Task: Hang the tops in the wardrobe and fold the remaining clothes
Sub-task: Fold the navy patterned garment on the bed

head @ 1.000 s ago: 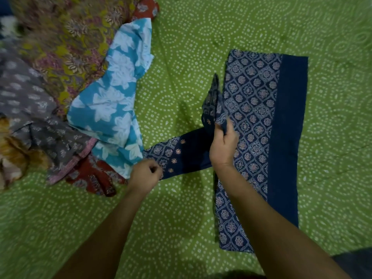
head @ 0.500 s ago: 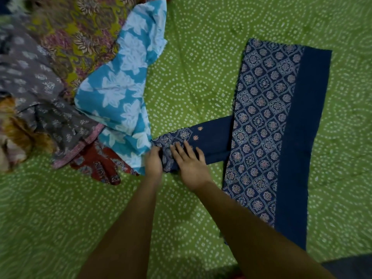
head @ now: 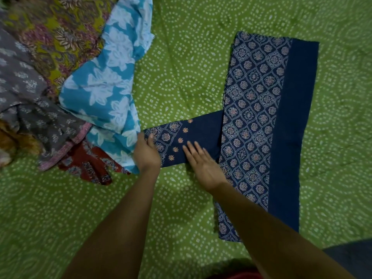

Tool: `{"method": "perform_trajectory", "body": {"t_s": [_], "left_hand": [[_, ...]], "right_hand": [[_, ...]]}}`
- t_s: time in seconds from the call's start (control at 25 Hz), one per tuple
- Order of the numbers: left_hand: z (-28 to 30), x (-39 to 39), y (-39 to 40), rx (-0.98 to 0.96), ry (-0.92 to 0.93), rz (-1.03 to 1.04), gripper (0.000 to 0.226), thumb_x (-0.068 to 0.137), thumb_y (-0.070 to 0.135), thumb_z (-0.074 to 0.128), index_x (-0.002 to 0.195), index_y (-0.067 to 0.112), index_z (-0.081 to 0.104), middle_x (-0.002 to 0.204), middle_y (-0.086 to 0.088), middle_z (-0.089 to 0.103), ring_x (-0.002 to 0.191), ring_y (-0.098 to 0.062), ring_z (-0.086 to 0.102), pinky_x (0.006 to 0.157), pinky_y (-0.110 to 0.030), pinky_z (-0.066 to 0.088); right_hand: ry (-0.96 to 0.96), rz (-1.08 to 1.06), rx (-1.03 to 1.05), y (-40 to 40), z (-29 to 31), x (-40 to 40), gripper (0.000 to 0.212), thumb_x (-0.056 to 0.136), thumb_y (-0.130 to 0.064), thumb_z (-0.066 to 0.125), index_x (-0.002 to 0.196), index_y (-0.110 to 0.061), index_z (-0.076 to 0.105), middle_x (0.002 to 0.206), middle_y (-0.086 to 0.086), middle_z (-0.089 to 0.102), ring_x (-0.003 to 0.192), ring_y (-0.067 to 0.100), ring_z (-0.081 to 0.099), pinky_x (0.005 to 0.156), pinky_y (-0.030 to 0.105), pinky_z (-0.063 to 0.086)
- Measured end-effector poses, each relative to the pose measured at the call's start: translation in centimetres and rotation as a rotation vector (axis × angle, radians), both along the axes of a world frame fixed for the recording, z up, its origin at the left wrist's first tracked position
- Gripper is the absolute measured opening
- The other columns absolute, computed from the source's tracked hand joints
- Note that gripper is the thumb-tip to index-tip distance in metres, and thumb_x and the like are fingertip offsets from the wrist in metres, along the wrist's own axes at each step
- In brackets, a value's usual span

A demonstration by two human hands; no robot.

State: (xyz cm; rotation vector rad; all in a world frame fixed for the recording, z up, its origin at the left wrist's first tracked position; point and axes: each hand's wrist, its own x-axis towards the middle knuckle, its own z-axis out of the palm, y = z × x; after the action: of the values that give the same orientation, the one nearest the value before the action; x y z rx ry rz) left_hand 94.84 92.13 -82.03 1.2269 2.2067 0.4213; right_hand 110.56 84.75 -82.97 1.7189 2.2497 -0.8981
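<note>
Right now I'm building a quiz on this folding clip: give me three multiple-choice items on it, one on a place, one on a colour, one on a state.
1. Where does the pile of unfolded clothes lie?
A. left of the navy top
B. right of the navy top
C. on the navy top

2. What colour is the bedsheet?
A. red
B. green with white dots
C. plain white

3. How is the right hand placed?
A. gripping a hanger
B. raised in the air
C. flat on the sleeve

Answers:
1 A, the pile of unfolded clothes lies left of the navy top.
2 B, the bedsheet is green with white dots.
3 C, the right hand lies with straight fingers on the sleeve, whose end the left hand holds.
</note>
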Motion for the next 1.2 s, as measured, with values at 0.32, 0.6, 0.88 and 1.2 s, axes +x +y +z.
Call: {"method": "perform_trajectory", "body": {"t_s": [0.32,0.6,0.88,1.2], "left_hand": [[-0.9,-2.1,-2.1,0.119,-0.399,-0.121,0.031,0.08,-0.003,0.068,0.103,0.018,0.064,0.105,-0.006,0.063,0.1,-0.026,0.061,0.09,-0.054,0.049],[7.4,8.6,-0.2,0.221,-0.352,-0.475,0.057,0.077,-0.003,0.059,0.131,0.014,0.056,0.123,-0.011,0.059,0.088,-0.017,0.062,0.082,-0.029,0.055],[4.8,22.1,-6.7,-0.03,0.071,-1.157,0.059,0.099,0.052,0.029,0.151,0.028,0.016,0.157,0.005,0.021,0.142,-0.02,0.025,0.112,-0.04,0.028],[-2.4,18.8,-5.3,-0.217,0.478,-1.277,0.087,0.084,0.073,-0.005,0.147,0.017,-0.024,0.155,0.002,-0.028,0.142,-0.021,-0.026,0.118,-0.045,-0.008]], "right_hand": [[0.276,-1.178,0.196,0.1,0.9,4.1,0.024,0.092,-0.017,0.051,0.115,-0.01,0.051,0.116,0.007,0.049,0.101,0.014,0.044,0.095,0.036,0.043],[0.928,-1.254,-0.228,-0.1,4.2,8.2,0.025,0.096,-0.038,0.051,0.099,-0.017,0.064,0.091,-0.004,0.064,0.083,0.016,0.06,0.074,0.029,0.046],[1.424,-1.696,-0.211,-4.1,3.7,19.0,0.031,0.093,-0.029,0.058,0.109,-0.003,0.065,0.099,0.01,0.072,0.094,0.03,0.065,0.078,0.036,0.056],[0.909,-1.776,-0.089,-7.8,-1.2,20.9,0.01,0.094,-0.006,0.055,0.104,-0.007,0.058,0.079,0.0,0.061,0.073,0.016,0.06,0.065,0.028,0.056]]}}
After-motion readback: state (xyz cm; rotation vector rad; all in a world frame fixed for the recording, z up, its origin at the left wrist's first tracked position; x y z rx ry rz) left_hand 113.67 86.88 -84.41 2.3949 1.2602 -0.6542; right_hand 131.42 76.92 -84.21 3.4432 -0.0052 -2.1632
